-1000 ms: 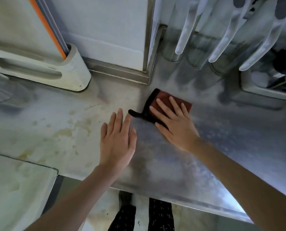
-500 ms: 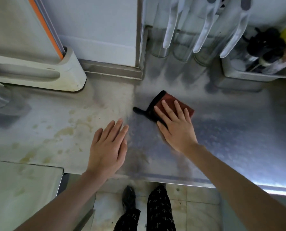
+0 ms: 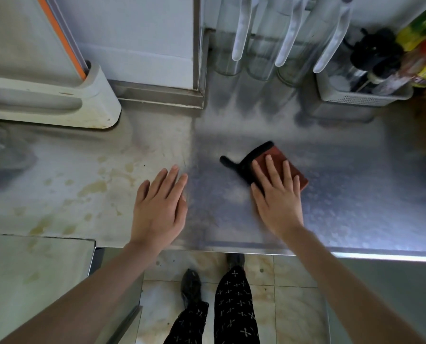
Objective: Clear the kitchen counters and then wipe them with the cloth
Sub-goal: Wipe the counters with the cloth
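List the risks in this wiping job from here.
1. The right hand presses the red cloth flat; a long stroke toward the back might knock the tall glasses or the white basket of bottles.
2. Yellowish stains lie beyond the left hand, far from the cloth, and may get missed.
3. The left hand rests near the counter edge and could slip if the surface is wet.

Both hands down flat, palms on the bench [image 3: 355, 207]

Left hand [image 3: 158, 207] sits spread out, fingers together-ish, near the front edge. Right hand [image 3: 277, 198] is further back, fingers stretched forward and pressing down, no curled grip.
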Demonstrator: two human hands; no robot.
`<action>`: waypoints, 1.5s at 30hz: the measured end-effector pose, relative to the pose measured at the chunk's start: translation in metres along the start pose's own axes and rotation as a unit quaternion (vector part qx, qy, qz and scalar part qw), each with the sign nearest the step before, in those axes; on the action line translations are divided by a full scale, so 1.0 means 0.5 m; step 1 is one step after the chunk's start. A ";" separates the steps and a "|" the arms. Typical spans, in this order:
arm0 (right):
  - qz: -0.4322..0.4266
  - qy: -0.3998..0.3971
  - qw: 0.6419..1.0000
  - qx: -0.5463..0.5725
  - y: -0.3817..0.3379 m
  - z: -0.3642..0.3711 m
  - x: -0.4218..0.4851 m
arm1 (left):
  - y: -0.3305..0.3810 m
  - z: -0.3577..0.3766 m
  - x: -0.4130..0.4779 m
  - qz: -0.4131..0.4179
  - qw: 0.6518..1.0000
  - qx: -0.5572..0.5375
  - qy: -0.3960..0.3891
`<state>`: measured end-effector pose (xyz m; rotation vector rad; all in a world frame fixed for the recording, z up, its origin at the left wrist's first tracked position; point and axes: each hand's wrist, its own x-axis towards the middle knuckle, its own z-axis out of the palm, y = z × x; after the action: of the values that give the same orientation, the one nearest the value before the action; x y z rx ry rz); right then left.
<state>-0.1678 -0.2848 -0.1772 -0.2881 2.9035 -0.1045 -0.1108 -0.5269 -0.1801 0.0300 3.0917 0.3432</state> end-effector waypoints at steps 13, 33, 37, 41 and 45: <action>0.148 0.024 0.983 0.102 -0.148 0.038 -0.122 | -0.056 -0.028 -0.063 -0.049 0.998 -0.018 0.022; -0.028 0.031 0.999 0.031 -0.266 0.066 -0.122 | -0.112 -0.029 -0.077 -0.096 0.995 -0.001 0.012; -0.163 0.009 0.986 -0.026 -0.280 0.060 -0.113 | -0.116 -0.030 -0.076 -0.097 0.995 0.002 0.008; -0.176 0.004 0.983 -0.052 -0.227 0.042 -0.021 | -0.114 -0.032 -0.076 -0.108 0.994 -0.003 0.005; -0.125 -0.016 0.992 -0.010 -0.224 0.005 0.066 | -0.110 -0.032 -0.074 -0.116 0.993 0.005 -0.002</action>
<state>-0.1779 -0.4014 -0.1763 -0.6494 2.8251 -0.1095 -0.0753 -0.5846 -0.1753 -0.3254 3.0479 0.3156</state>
